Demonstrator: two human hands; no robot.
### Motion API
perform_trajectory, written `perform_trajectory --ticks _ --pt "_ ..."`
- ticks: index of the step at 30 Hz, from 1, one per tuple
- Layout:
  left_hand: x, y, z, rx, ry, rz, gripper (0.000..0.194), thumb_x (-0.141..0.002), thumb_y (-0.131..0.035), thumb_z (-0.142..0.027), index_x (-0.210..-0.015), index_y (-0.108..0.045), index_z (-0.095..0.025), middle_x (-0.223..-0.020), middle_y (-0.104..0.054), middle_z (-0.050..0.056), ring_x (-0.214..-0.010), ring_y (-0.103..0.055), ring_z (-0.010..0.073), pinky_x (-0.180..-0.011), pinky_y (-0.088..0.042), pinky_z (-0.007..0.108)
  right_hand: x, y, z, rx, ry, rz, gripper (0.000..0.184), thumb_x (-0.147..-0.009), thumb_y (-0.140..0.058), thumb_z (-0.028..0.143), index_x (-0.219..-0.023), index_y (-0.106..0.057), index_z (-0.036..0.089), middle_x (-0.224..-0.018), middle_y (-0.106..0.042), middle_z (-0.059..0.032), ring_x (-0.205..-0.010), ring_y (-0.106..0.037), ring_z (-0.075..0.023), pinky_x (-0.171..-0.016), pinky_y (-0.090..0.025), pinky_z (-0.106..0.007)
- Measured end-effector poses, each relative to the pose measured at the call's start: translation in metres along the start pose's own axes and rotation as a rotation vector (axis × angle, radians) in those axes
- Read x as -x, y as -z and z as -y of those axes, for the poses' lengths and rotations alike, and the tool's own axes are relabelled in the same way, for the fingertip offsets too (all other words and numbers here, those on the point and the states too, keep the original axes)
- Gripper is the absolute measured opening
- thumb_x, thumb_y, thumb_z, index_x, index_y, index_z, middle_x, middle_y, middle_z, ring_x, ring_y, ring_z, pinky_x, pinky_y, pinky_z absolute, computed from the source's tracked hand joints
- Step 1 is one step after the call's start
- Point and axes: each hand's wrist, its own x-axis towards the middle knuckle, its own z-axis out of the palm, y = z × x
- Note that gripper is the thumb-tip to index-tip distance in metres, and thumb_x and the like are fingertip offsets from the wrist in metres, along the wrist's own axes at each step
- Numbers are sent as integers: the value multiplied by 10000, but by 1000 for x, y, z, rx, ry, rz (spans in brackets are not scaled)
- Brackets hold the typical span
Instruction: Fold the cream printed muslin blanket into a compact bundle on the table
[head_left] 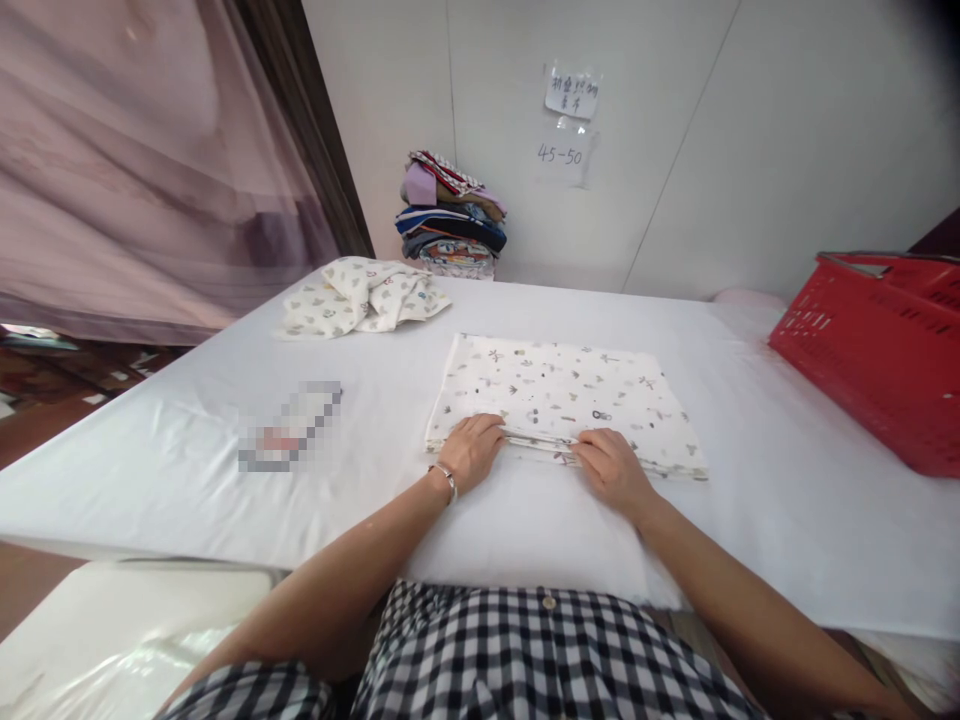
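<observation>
"One folded cloth (559, 385), white, small scattered motifs in grey, green and brown. Layers visible along its near side. Position?"

"Flat on the white-covered table (375, 390), directly in front of the person, long side toward the body."

"Left hand (472, 450)?"

"Grasping the near edge, left of its middle. Fingers bent over the top layer; thumb mostly hidden. Silvery bracelet (452, 485) at that wrist."

"Right hand (611, 468)?"

"Pinching the same edge, right of its middle, fingers and thumb together. Hands apart, a stretch of layered edge showing between them."

"Surroundings, left side?"

"Crumpled cloth (364, 295), pale and patterned, heaped near the far left corner. Nearer, a pixelated object (289, 430), identity unreadable, well apart from the left hand. Pink curtain (150, 150) beyond the table."

"Far side and right?"

"Stack of fabrics (454, 225), mixed colours, by the wall (660, 100) at the far edge. Two paper notes above, to its right: upper note (572, 95) handwritten, lower note (564, 155) marked 45-50. Red basket (874, 350) at the right, slotted sides, cut off by the view."

"Clothing?"

"Black-and-white checked garment (555, 650), one button visible."
</observation>
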Motion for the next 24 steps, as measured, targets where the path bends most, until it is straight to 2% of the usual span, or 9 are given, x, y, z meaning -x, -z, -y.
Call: perform_trajectory --ticks 8,16,24 --pt "1 0 1 23 -12 27 243 -898 -350 -220 -872 -588 -180 -1013 -606 81 -947 -553 182 -822 -468 368 -2 3 1 54 -12 26 247 -885 -442 286 -1040 -608 190 -978 -569 -95 -880 -519 -214 -759 -406 -363" --pt "1 -1 2 31 -22 15 240 -899 -346 -215 -877 -582 -179 -1044 -602 80 -953 -554 185 -827 -465 366 -1 -1 0 62 -23 32 264 -896 -379 173 -985 -626 197 -940 -575 -87 -828 -500 -195 -723 -395 -345" --pt "2 -2 4 50 -33 -35 190 -888 -381 -200 -881 -568 -168 -1033 -599 82 -956 -548 181 -840 -457 350 -1 -2 -3 76 -15 88 220 -901 -414 222 -991 -612 193 -960 -578 -82 -852 -495 -197 -728 -382 -346"
